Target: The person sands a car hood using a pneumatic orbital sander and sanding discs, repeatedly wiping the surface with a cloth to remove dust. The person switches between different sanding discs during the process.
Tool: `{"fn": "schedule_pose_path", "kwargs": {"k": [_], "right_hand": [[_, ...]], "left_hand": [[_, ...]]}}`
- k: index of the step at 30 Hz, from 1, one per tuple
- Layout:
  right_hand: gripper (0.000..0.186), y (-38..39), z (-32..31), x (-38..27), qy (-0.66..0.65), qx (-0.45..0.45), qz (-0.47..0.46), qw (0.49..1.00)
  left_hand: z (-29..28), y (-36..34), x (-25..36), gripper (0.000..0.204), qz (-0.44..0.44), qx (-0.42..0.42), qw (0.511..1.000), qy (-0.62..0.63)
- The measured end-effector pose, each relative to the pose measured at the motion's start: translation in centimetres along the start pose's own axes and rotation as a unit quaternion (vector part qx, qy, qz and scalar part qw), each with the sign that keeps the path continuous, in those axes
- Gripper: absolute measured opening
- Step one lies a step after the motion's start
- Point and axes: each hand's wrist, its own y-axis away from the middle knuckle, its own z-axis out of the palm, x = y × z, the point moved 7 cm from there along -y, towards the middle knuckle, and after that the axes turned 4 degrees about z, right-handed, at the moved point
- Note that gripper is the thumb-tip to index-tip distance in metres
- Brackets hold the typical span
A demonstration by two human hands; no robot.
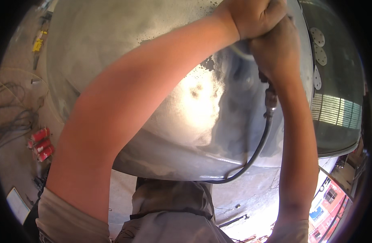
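Up on the curved metal panel (pixel 186 105), my left hand (pixel 254 16) clamps over my right hand (pixel 275 48), both closed around the corded sander (pixel 268 97) to press it flat.

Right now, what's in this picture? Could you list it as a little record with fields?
Setting: workshop floor, seen from above
Main thing: large shiny metal dome
Left hand: clenched on top of a power tool, tool mostly hidden
Right hand: grips the tool just below the left hand
Cable: black, hangs from the tool across the dome
Nearby: red cans on the floor, round sanding discs at right
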Motion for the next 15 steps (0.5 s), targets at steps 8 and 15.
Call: {"fn": "schedule_pose_path", "kwargs": {"k": [8, 15], "right_hand": [[0.023, 1.4, -0.7, -1.9, -0.006, 0.039, -0.055, 0.998], [0.018, 7.6, -1.6, -3.3, -0.041, -0.053, -0.012, 0.998]], "left_hand": [[-0.5, 0.3, 0.1, 0.045, 0.038, 0.045, 0.997, 0.058], [-2.5, 3.9, 5.5, 0.038, -0.108, -0.045, 0.978, 0.172]]}}
